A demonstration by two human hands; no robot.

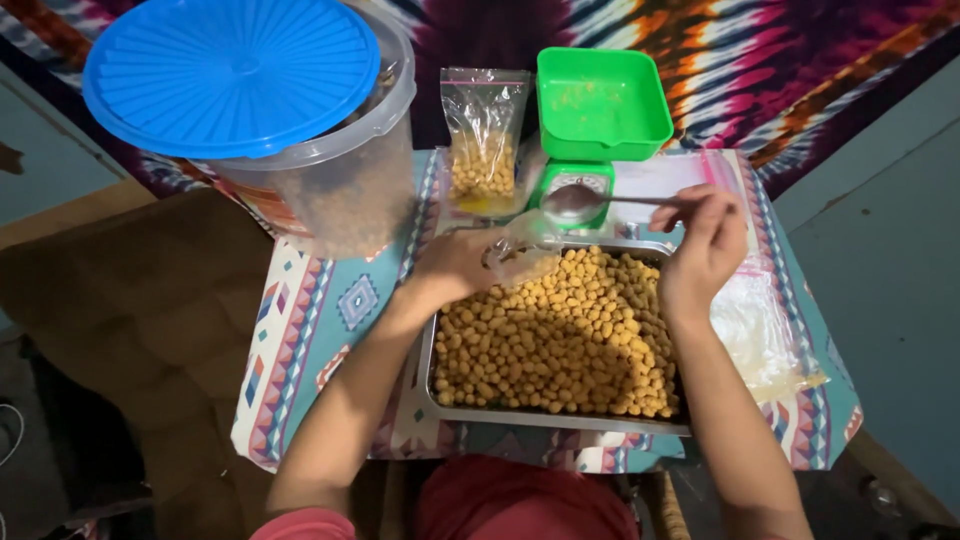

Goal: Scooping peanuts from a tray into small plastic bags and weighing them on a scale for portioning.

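We hold a long-handled metal spoon (pixel 600 200) in our right hand (pixel 700 250), its long axis running nearly level across the desk, bowl pointing toward the left edge and handle end pinched in our fingers. The spoon's bowl looks dull silver and hangs just above the far rim of the rectangular steel tray (pixel 450 405), in front of the small green kitchen scale with its square green pan (pixel 600 105). Our left hand (pixel 460 262) is closed around the mouth of a small clear plastic bag (pixel 520 250), crumpled and see-through, held over the tray's far left corner just below the spoon's bowl. The tray is heaped with small round yellow-brown coated nuts (pixel 560 340) and fills the middle of the patterned cloth-covered desk (pixel 300 330). A filled clear zip bag of the same nuts (pixel 484 140) stands at the far edge beside the scale. A large clear tub with a blue ribbed lid (pixel 250 90) crowds the far left corner. Flat clear bags (pixel 760 330) lie along the right edge; bare cloth shows only left of the tray.
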